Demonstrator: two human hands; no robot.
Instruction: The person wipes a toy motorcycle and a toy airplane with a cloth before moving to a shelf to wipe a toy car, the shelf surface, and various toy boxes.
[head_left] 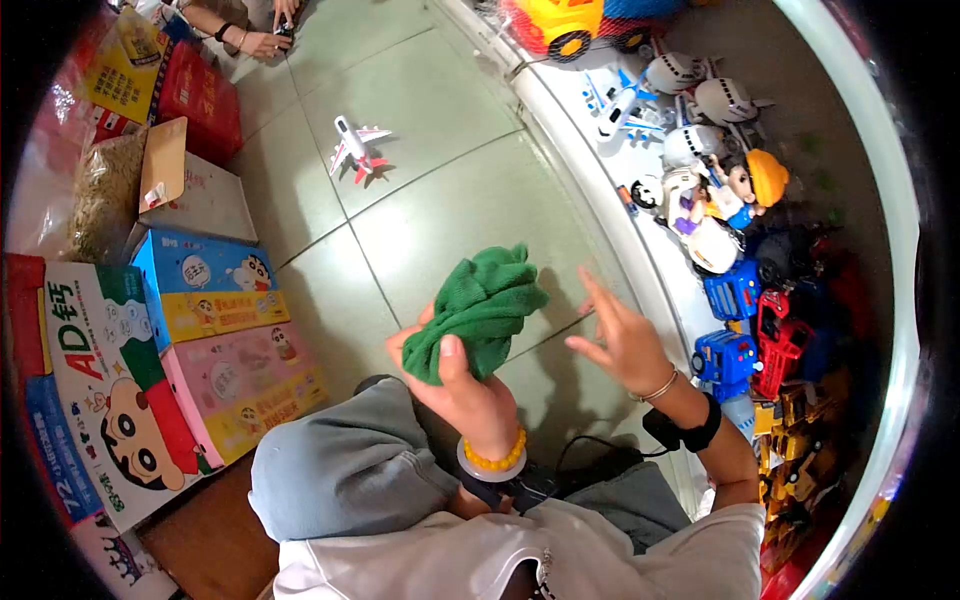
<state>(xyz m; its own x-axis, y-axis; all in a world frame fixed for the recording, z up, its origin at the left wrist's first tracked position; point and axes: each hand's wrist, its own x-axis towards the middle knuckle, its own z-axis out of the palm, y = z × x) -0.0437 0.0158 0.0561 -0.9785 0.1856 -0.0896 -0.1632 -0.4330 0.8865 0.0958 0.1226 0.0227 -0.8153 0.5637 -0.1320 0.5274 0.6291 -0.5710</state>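
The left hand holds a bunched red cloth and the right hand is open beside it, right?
No, the head view shows the cloth in the left hand is green, not red; the right hand is open beside it.

Toy plane on the floor — cartoon boxes left, toy trucks, seemingly shelved, right.

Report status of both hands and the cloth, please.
Left hand grips green cloth, bunched. Right hand open, apart from cloth. Toy airplane on floor beyond.
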